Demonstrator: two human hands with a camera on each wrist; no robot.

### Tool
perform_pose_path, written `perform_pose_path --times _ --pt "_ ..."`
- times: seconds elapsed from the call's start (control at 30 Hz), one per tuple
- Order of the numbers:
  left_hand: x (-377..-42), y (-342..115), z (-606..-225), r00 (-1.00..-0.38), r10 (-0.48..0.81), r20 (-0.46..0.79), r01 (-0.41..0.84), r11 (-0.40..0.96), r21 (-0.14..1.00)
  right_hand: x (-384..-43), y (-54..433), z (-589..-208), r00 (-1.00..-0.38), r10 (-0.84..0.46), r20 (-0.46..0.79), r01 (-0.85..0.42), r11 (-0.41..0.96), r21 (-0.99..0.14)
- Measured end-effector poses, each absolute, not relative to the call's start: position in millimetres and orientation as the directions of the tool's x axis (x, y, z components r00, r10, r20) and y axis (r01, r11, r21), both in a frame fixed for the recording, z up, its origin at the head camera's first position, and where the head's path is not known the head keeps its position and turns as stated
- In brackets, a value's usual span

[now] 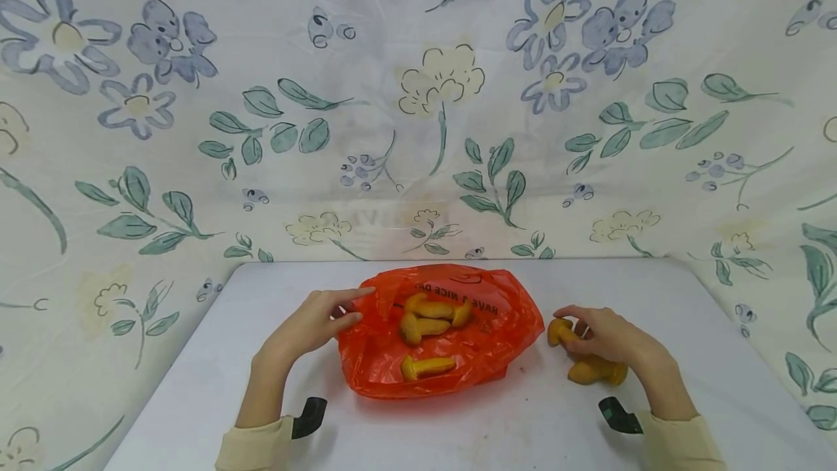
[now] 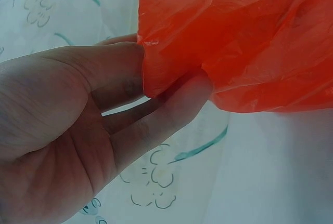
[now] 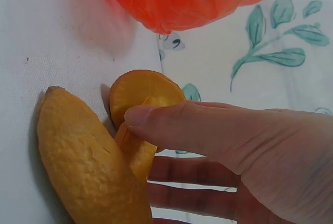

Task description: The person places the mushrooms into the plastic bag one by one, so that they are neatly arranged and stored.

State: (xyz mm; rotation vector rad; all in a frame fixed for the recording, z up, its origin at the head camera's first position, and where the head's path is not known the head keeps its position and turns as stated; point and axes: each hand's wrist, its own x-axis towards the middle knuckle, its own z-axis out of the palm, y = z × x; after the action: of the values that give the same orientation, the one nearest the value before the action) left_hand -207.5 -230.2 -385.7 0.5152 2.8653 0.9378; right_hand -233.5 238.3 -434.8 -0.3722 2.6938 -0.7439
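A red plastic bag [image 1: 373, 376] lies with its mouth toward me in the head view, and several yellow-brown mushrooms [image 1: 428, 367] rest inside it. My left hand [image 1: 315, 322] holds the bag's left edge; in the left wrist view the film passes between thumb and fingers. To the right of the bag, my right hand [image 1: 608, 336] pinches a mushroom [image 3: 138, 94] by its stem, the thumb lying just below the round cap. Another, thicker mushroom [image 3: 86, 156] lies on the table beside it, under the hand in the head view.
The white table [image 1: 458, 435] carries a few small dark specks near the bag. Behind it hangs a floral cloth [image 1: 392, 122], which also covers both sides. Black wrist straps [image 1: 309, 418] stick out by the cream sleeves [image 1: 255, 445].
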Motion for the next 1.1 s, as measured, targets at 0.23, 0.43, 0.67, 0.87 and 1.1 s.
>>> perform_pose_path --times 0.23,0.43,0.67,0.87,1.1 --pt "-207.0 -230.3 -386.0 -0.942 0.336 0.021 0.283 0.758 0.588 -232.6 234.6 -436.6 -0.91 -0.342 -0.234 -0.171 0.825 -0.539" --pt "-206.6 -229.8 -385.8 -0.942 0.335 0.018 0.281 0.759 0.588 -231.6 233.8 -435.8 -0.908 -0.355 -0.224 -0.188 0.82 -0.54" --pt "-207.5 -229.8 -385.9 -0.943 0.331 0.015 0.276 0.76 0.588 -232.1 233.2 -437.6 -0.911 -0.34 -0.232 -0.168 0.822 -0.544" --pt "-207.7 -229.8 -386.7 -0.943 0.334 0.013 0.277 0.761 0.586 -233.0 233.9 -436.7 -0.906 -0.354 -0.232 -0.179 0.818 -0.547" --pt "-207.7 -229.0 -386.5 -0.94 0.341 0.018 0.286 0.758 0.586 -231.8 233.7 -435.7 -0.906 -0.351 -0.235 -0.176 0.82 -0.545"
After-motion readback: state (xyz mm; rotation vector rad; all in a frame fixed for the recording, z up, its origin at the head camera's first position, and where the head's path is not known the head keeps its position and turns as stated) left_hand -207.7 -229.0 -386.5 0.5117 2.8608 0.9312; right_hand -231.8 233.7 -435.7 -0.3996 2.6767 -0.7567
